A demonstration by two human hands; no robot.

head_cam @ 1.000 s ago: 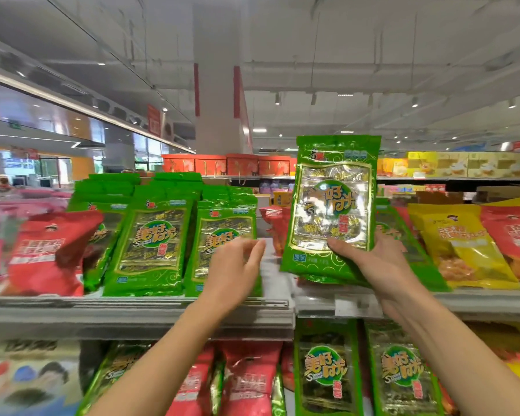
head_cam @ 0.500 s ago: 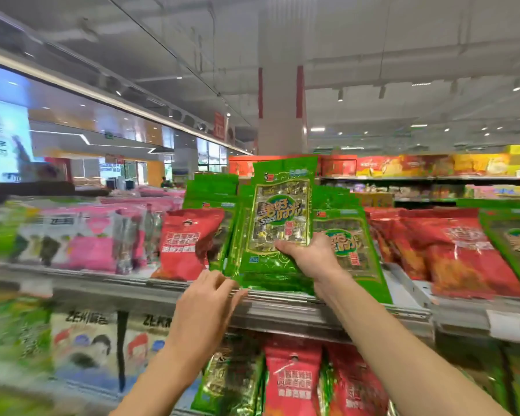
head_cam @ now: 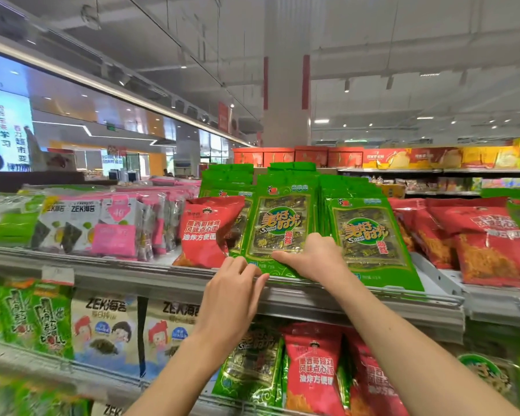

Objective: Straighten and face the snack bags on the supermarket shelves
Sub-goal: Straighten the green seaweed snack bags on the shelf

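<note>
A green seaweed snack bag (head_cam: 279,223) stands upright at the front of a green row on the top shelf (head_cam: 168,283). My right hand (head_cam: 312,259) grips its lower right part, fingers spread over the front. My left hand (head_cam: 231,292) touches the bag's bottom left corner at the shelf lip, fingers loosely bent. A second green bag (head_cam: 370,238) leans just to the right. A red snack bag (head_cam: 204,232) leans against the held bag's left side.
Pink and white seaweed packs (head_cam: 114,223) fill the shelf's left part. Red bags (head_cam: 481,238) lie to the right behind a shelf divider (head_cam: 433,274). The lower shelf holds ZEK packs (head_cam: 108,328) plus red and green bags (head_cam: 312,367).
My right hand has lowered the green bag from mid-air onto the front of the green row. My left hand rose to the bag's bottom corner. The camera panned left.
</note>
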